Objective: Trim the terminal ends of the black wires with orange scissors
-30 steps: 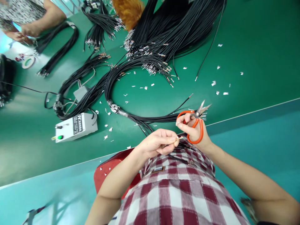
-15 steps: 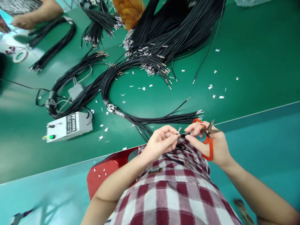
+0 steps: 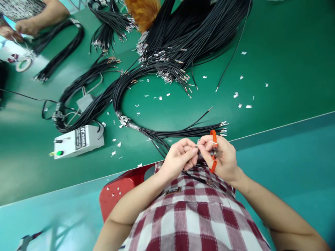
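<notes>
My left hand pinches the end of a black cable between thumb and index finger at the table's front edge. Against that same tip, the thumb and index finger of my right hand are pressed together. Orange-handled scissors hang on my right hand's fingers, their blades lying back against the palm. Just beyond my hands a bundle of black cables stretches along the table with stripped ends at its right. Several more cable ends lie over my checked apron. What exactly my right fingertips pinch is too small to make out.
A white box with a green button stands at the left. Large piles of black cable lie at the back, beside an orange furry thing. White scraps litter the green table. A co-worker's hands are at far left.
My right hand has moved left to meet my left hand at the cable tip, and the scissors have turned with it. The co-worker's hands have come closer together.
</notes>
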`<state>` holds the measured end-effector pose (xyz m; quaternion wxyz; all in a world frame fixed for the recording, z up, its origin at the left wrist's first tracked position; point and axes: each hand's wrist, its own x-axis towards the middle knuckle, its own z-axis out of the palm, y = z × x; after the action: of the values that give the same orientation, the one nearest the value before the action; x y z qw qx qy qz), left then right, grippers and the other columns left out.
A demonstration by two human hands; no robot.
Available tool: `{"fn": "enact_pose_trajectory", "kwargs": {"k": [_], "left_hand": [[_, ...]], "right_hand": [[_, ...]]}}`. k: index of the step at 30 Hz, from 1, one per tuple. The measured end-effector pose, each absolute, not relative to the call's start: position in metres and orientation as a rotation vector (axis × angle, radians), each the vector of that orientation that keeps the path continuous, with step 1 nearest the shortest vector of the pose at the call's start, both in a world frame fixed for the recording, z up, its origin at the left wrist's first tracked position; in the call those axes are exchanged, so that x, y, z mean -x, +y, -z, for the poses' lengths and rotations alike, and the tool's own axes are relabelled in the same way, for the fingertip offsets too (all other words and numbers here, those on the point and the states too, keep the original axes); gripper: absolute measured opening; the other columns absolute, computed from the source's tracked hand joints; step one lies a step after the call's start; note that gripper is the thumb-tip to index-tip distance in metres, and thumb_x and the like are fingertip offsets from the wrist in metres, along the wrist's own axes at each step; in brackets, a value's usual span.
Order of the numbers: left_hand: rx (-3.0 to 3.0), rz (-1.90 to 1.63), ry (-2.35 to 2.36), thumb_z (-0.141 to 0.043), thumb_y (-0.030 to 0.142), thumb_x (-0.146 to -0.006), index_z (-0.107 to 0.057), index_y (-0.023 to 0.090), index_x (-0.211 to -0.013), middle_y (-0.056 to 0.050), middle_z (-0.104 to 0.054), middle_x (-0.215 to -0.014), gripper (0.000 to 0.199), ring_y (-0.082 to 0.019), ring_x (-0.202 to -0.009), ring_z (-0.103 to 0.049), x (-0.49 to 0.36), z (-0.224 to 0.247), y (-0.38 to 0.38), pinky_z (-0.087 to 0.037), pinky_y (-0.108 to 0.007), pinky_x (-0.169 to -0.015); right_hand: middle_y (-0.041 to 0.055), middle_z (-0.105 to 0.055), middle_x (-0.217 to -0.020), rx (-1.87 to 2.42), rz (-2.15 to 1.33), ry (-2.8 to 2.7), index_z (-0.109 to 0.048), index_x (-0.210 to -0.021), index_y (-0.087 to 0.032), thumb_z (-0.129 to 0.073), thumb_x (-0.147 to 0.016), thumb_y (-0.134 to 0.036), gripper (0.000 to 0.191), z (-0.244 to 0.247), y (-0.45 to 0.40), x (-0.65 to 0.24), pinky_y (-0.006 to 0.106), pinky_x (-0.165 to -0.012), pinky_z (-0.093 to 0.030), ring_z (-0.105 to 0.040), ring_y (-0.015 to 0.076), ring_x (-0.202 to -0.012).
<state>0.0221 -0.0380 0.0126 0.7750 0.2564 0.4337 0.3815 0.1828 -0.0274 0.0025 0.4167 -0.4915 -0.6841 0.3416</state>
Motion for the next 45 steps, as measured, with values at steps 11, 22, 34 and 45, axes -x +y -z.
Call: {"fn": "enact_pose_trajectory", "kwargs": {"k": [11,22,34,45], "left_hand": [[-0.503,-0.906,0.985,-0.074,0.038,-0.079,-0.052,0.017,-0.085,0.004,-0.056,-0.054,0.031,-0.002,-0.036,-0.03,-0.022,-0.016,-0.029,-0.014,-0.014,-0.035],[-0.745,-0.781,1.059,-0.069,0.041,-0.085,-0.06,0.014,-0.087,0.004,-0.05,-0.06,0.029,-0.004,-0.048,-0.036,-0.028,-0.015,-0.039,-0.023,-0.017,-0.044],[-1.739,-1.199,1.142,-0.063,0.017,-0.091,-0.062,0.019,-0.102,-0.005,-0.064,-0.091,0.012,-0.014,-0.084,-0.06,-0.05,-0.006,-0.037,-0.051,-0.025,-0.073],[-1.452,-1.273,1.071,-0.061,0.02,-0.092,-0.06,0.017,-0.086,-0.004,-0.055,-0.087,0.006,-0.011,-0.072,-0.053,-0.057,-0.002,-0.032,-0.044,-0.021,-0.057]], "right_hand": [[-0.0002,-0.063,-0.073,1.136,-1.021,-1.79,-0.046,-0.076,-0.025,-0.059,-0.089,-0.018,0.019,0.009,-0.039,-0.205,0.031,-0.063,-0.044,-0.057,0.0159,-0.064],[0.0025,-0.068,-0.09,1.22,-1.221,-1.451,-0.045,-0.076,-0.023,-0.067,-0.085,-0.02,0.024,-0.003,-0.019,-0.206,0.029,-0.066,-0.045,-0.058,0.0147,-0.072],[-0.0013,-0.06,-0.08,1.143,-1.27,-1.262,-0.044,-0.077,-0.024,-0.066,-0.084,-0.015,0.025,-0.004,-0.024,-0.209,0.026,-0.061,-0.041,-0.055,0.013,-0.07],[-0.0025,-0.061,-0.074,1.207,-1.41,-1.006,-0.045,-0.075,-0.023,-0.07,-0.078,-0.017,0.026,-0.006,-0.027,-0.204,0.027,-0.065,-0.045,-0.056,0.0131,-0.069]]}}
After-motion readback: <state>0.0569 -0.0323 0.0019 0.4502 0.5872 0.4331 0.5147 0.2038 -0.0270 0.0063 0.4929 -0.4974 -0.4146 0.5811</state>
